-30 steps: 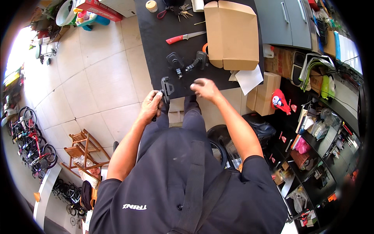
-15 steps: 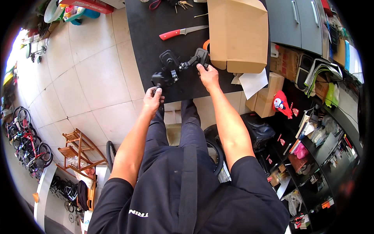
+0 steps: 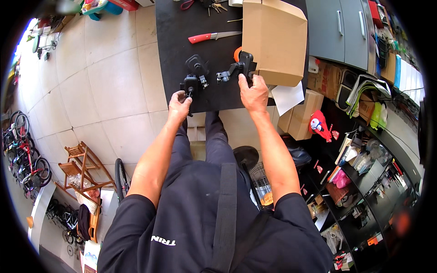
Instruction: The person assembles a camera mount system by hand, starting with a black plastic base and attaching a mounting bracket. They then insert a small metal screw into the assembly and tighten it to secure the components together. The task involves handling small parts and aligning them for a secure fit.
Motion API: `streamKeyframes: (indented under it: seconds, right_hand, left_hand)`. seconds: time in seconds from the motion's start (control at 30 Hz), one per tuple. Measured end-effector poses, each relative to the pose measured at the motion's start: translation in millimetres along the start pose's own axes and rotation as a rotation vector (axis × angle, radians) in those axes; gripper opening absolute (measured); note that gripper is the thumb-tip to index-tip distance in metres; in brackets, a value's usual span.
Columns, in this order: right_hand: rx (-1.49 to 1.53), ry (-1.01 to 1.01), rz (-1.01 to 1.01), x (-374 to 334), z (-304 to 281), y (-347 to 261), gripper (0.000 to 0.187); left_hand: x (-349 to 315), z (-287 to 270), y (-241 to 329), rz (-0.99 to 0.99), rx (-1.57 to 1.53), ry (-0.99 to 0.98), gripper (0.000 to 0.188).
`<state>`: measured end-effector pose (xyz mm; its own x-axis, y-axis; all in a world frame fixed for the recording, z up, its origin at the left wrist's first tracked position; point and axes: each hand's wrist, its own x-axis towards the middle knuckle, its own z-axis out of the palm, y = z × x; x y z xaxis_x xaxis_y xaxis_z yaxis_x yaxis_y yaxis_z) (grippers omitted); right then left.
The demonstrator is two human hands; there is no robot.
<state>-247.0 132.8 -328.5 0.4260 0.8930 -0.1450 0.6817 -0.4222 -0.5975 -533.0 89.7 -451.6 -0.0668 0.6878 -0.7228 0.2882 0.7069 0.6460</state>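
A: Taking twelve o'clock as straight away from the person, where are the hands?

B: The left hand (image 3: pixel 180 107) is at the near edge of a black surface (image 3: pixel 218 98), its fingers pinched on the stem of a black left holder (image 3: pixel 190 83). The holder's head points to twelve, its stem to six. The right hand (image 3: pixel 255 94) grasps the near end of a similar right holder (image 3: pixel 246 63). Whether that one is lifted or resting, I cannot tell.

A: How does the right holder lie?

B: Its long axis runs roughly from twelve to six. A metal clamp (image 3: pixel 223 76) on a short arm juts out toward nine, facing the left holder across a strip of bare surface.

A: Is there another holder?

B: Yes. A third holder (image 3: pixel 195 63) lies on the surface, between twelve and one from the left fingers and about ten from the right. The left hand is nearer, but the left holder partly hides it; whether the two touch is unclear.

A: What else is around?

B: An open cardboard box (image 3: pixel 275 43) crowds the right holder at two o'clock, and an orange ring (image 3: pixel 237 53) peeks out at its eleven. A red-handled knife (image 3: pixel 214 36) lies at one from the third holder. White paper (image 3: pixel 288 99) is at three from the right hand.
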Motion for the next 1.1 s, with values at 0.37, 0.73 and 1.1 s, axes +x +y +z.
streamKeyframes:
  seconds: [0.37, 0.73, 1.1]
  right_hand:
    - [0.253, -0.215, 0.340, -25.7, -32.0, -23.0, 0.044]
    - [0.107, -0.259, 0.037, -58.5, -55.1, -36.7, 0.037]
    - [0.122, -0.133, -0.482, -74.9, -68.2, -53.1, 0.031]
  left_hand:
    - [-48.9, -6.5, 61.2, 0.077, -0.311, -0.003, 0.036]
    - [-107.9, 20.7, 138.9, 0.113, -0.392, -0.379, 0.063]
    - [-124.2, 26.2, 158.5, 0.188, -0.521, -0.317, 0.043]
